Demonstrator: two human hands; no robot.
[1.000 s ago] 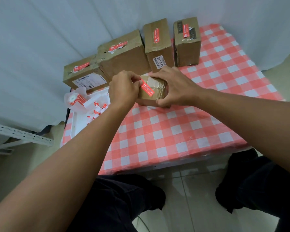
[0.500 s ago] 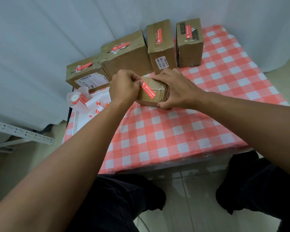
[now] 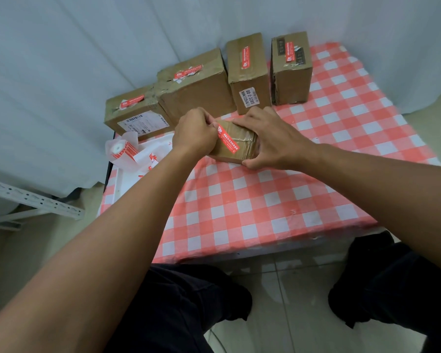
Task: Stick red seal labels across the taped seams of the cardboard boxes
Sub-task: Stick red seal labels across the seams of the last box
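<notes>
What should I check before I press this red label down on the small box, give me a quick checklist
1. Small box steadied: ok, the right hand grips its near and right sides.
2. Red label lies across the taped top: ok, it runs diagonally over the tape.
3. Label's far end under control: ok, the left hand pinches it at the box's left edge.
4. Label fully stuck flat: cannot tell, the left end is hidden under the fingers.
5. The four back boxes already labelled: ok, each shows a red label on top.
6. Label roll within reach for later: ok, it sits on the table's left edge.
</notes>
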